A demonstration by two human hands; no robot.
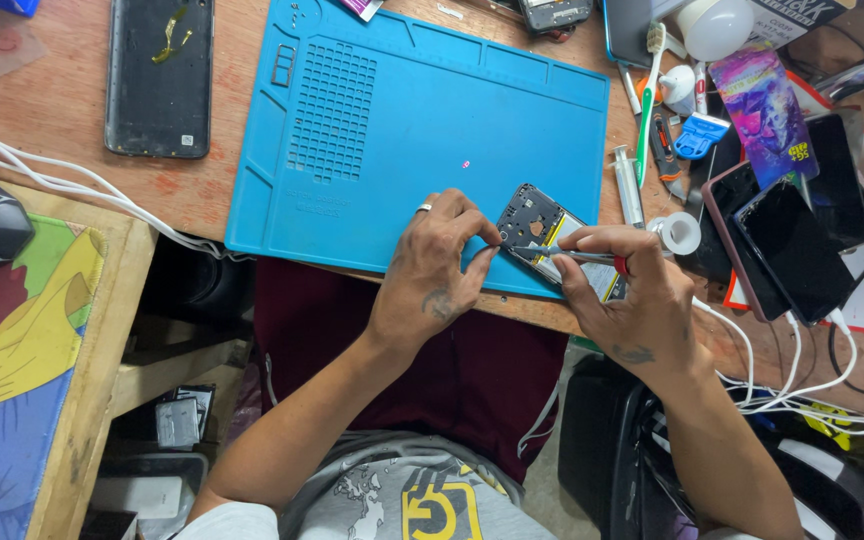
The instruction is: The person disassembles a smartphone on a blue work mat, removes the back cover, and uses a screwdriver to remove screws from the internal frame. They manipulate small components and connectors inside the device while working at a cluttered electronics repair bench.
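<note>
An opened phone, its back cover off and circuit board showing, lies tilted on the near right corner of a blue work mat. My left hand, a ring on one finger, pinches the phone's near left edge. My right hand grips thin metal tweezers with a red end. The tweezers' tip points left onto the phone's inside, close to my left fingertips.
A dark phone back panel lies at the far left. Right of the mat lie a syringe, a green toothbrush, a blue scraper, a tape roll and several phones. White cables cross the left.
</note>
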